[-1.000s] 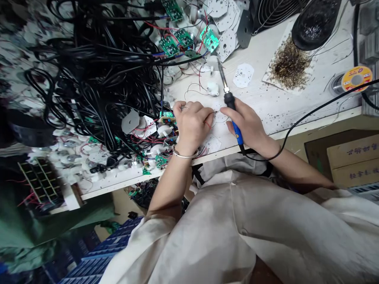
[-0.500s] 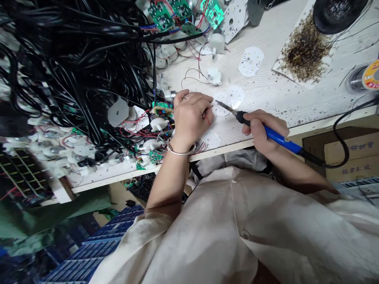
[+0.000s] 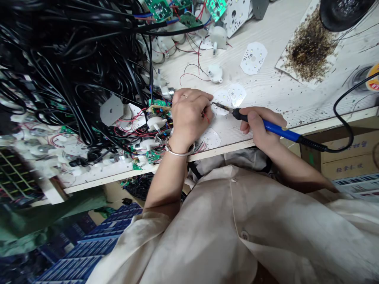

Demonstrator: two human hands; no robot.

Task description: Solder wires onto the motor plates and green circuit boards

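Note:
My left hand [image 3: 189,116] is closed in a pinch on thin red wires at the edge of a round white LED board [image 3: 232,96] on the white workbench [image 3: 275,94]. A silver bangle sits on that wrist. My right hand [image 3: 260,126] grips the blue handle of a soldering iron [image 3: 266,125]. The iron lies nearly flat, its tip pointing left and meeting the board right beside my left fingertips. Its black cord [image 3: 343,118] loops off to the right.
A big tangle of black cables [image 3: 79,67] fills the left half of the bench, with green circuit boards [image 3: 158,8], white motors [image 3: 214,73] and red wires among them. Another LED board [image 3: 253,58], a brown-stained sheet [image 3: 308,47] and a solder spool [image 3: 371,81] lie at the right. Cardboard boxes [image 3: 340,157] stand below.
The soldering iron swung from pointing up and away to lying flat, tip now at the board beside my left fingers. My left hand stayed in place.

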